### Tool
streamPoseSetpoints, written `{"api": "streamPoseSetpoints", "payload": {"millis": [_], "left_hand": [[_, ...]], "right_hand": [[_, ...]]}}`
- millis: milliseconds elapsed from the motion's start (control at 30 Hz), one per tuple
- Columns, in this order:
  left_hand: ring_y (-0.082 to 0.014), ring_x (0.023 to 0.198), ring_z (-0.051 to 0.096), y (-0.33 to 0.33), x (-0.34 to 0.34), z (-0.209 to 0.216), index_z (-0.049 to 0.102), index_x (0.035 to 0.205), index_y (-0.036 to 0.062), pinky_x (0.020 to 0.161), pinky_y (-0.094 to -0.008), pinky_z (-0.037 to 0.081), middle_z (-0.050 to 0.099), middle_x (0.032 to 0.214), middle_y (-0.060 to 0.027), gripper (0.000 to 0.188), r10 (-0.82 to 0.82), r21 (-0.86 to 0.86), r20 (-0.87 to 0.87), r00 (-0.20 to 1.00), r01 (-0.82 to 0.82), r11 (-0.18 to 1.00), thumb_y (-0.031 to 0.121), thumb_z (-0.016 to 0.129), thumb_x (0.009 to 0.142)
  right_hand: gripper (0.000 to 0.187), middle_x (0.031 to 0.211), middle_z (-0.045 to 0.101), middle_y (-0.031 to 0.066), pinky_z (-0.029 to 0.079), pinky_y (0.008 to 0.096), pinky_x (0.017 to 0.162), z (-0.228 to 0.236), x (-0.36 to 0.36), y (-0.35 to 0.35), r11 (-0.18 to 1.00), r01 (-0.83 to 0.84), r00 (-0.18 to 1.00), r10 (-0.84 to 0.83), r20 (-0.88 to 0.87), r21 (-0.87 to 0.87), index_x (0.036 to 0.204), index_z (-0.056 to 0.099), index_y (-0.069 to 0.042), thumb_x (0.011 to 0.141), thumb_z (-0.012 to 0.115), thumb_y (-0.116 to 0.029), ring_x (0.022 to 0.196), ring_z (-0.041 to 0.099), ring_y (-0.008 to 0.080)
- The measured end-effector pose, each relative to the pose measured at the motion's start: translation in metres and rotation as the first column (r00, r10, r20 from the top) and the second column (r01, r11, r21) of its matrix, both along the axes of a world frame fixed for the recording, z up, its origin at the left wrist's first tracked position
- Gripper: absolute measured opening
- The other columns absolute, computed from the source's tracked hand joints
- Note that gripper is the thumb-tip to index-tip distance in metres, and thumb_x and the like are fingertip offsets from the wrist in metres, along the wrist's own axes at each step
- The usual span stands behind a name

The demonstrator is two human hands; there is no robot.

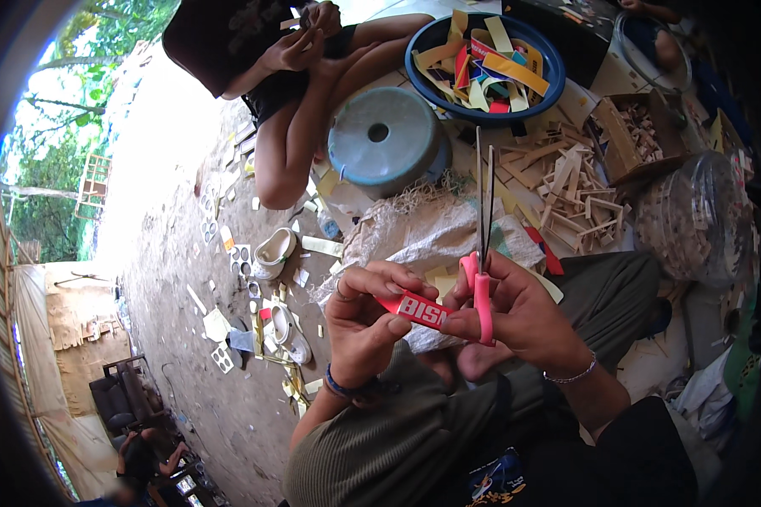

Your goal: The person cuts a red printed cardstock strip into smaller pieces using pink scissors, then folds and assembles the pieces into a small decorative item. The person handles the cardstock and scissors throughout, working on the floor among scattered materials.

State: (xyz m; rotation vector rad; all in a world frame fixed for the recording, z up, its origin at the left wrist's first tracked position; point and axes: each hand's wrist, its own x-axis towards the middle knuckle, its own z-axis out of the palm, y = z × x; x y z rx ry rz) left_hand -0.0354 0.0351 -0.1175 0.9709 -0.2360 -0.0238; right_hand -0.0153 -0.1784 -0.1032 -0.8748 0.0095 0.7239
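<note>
Between the fingers and thumb of my left hand (pixel 365 317) is one end of a red strip (pixel 421 310) printed with white letters. My right hand (pixel 528 308) grips pink-handled scissors (pixel 483 308), its fingers wrapped around the handle loops. The long metal blades point away from me, slightly apart, with nothing seen between them. My right thumb and fingertips also touch the strip's right end, so it spans both hands above my lap. A pale woven sack (pixel 423 228) lies just beyond my hands.
A blue basin (pixel 414 76) of coloured strips stands ahead, beside an upturned grey tub (pixel 359 139). Wooden pieces (pixel 579 190) are heaped to the right, near a cardboard box (pixel 621 165). White clogs (pixel 275 253) and scraps litter the left floor. Another person (pixel 283 110) sits ahead.
</note>
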Motion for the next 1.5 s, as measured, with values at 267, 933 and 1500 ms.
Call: {"api": "streamPoseSetpoints", "payload": {"millis": [267, 933, 1500], "left_hand": [[-0.0285, 0.104, 0.070, 0.001, 0.000, -0.001, 0.056, 0.109, 0.0015, 0.091, -0.0425, 0.061, 0.060, 0.114, -0.0159, 0.028, 0.047, 0.062, 0.094, 0.994, -0.053, 0.997, -0.003, 0.075, 0.090], [-0.0298, 0.122, 0.066, 0.000, -0.001, 0.009, 0.034, 0.157, 0.0064, 0.104, -0.0423, 0.054, 0.061, 0.138, -0.0244, 0.072, 0.051, 0.112, -0.143, 0.988, -0.035, 0.993, 0.003, 0.072, 0.096], [-0.0207, 0.106, 0.073, 0.017, 0.000, 0.010, 0.032, 0.156, 0.0033, 0.100, -0.0365, 0.054, 0.077, 0.108, -0.0165, 0.064, 0.359, 0.128, -0.103, 0.927, -0.346, 0.930, 0.000, 0.064, 0.101]], "right_hand": [[0.034, 0.104, 0.068, 0.0030, 0.055, 0.0228, 0.079, -0.002, -0.006, 0.008, 0.997, -0.041, 0.998, 0.044, -0.041, 0.067, 0.113, 0.054, -0.009, 0.091, 0.081, -0.005, 0.095, 0.065, 0.0069], [0.035, 0.112, 0.066, 0.0067, 0.057, 0.0277, 0.090, -0.007, -0.001, 0.015, 0.973, 0.201, 0.907, -0.141, 0.397, -0.115, 0.115, 0.055, -0.005, 0.090, 0.079, -0.001, 0.107, 0.065, 0.0107], [0.027, 0.103, 0.060, 0.0108, 0.053, 0.0405, 0.077, -0.145, 0.011, -0.037, 0.299, 0.603, 0.714, 0.213, 0.667, -0.740, 0.100, 0.070, -0.006, 0.083, 0.083, -0.022, 0.094, 0.067, 0.0296]]}}
